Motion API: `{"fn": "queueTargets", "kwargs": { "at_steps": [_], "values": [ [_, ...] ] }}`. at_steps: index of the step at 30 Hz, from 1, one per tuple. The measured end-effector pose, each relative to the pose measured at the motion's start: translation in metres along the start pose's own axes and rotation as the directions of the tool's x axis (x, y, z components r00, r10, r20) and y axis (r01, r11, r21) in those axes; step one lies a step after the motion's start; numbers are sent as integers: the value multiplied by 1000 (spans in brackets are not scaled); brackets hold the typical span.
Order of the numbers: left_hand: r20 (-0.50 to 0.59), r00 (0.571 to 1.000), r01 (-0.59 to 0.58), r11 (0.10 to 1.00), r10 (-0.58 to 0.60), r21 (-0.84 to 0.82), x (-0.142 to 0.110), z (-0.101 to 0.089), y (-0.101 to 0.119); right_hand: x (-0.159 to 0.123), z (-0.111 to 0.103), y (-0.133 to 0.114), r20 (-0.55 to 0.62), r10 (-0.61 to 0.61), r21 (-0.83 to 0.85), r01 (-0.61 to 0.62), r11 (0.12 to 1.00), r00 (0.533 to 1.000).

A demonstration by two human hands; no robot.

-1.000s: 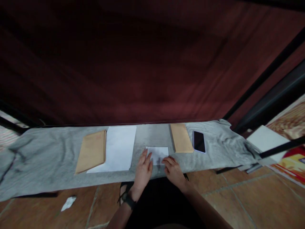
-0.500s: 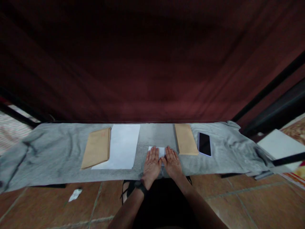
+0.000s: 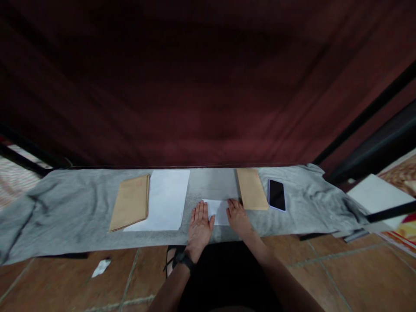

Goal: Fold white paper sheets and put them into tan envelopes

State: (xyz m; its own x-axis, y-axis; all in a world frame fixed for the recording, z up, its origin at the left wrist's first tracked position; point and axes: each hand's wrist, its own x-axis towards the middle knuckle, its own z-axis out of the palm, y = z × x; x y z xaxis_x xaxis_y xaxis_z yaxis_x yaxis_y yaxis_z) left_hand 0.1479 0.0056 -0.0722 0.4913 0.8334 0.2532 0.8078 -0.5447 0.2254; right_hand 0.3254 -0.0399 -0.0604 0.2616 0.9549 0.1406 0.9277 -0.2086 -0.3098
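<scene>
A small white piece of paper, seemingly folded [image 3: 218, 212], lies on the grey cloth [image 3: 212, 182] in front of me. My left hand [image 3: 200, 225] rests flat over its left end, fingers stretched out and the thumb apart. On the paper's right end lies my right hand [image 3: 238, 218], its fingers slightly bent and its thumb near the paper's edge. Part of both ends is hidden under the hands. Just right of my right hand is a brown envelope or packet [image 3: 252, 189]. Left of my left hand are white sheets [image 3: 167, 199].
Brown envelopes [image 3: 130, 203] overlap the white sheets' left side. A phone [image 3: 277, 195] lies at the right. Dark red fabric [image 3: 208, 108] hangs behind the cloth-covered surface. A white scrap [image 3: 101, 268] is on the tiled floor, and a white board [image 3: 381, 197] stands far right.
My hands have moved apart, the left one leftward and the right one rightward, so more of the white paper shows between them. My right fingers have bent a little.
</scene>
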Motion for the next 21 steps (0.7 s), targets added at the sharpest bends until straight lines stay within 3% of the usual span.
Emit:
{"fn": "queueTargets", "kwargs": {
  "at_steps": [7,10,12,15,18,19,20,21],
  "values": [
    [-91,996,-27,994,17,-109,-4,-1,-2,37,-19,-3,97,96,236,-117,965,991],
    [-125,992,-9,962,-26,-272,-5,-8,-4,44,-25,1,132,164,385,-203,900,978],
    [-149,982,34,891,-113,-453,-6,-14,-6,45,-30,4,151,223,504,-269,821,963],
    [-118,922,156,633,-369,-758,-8,-22,-7,35,-36,6,181,312,688,-347,637,933],
    [156,810,312,191,-565,-931,-11,-25,-1,14,-33,-5,213,360,841,-358,405,908],
    [274,780,353,34,-563,-935,-12,-25,3,6,-30,-12,231,368,900,-341,270,901],
    [380,756,383,-111,-532,-917,-12,-25,8,-1,-26,-20,293,400,956,-277,-99,868],
    [465,740,403,-234,-487,-885,-12,-26,14,-8,-22,-28,313,388,946,-248,-209,867]
  ]
}}
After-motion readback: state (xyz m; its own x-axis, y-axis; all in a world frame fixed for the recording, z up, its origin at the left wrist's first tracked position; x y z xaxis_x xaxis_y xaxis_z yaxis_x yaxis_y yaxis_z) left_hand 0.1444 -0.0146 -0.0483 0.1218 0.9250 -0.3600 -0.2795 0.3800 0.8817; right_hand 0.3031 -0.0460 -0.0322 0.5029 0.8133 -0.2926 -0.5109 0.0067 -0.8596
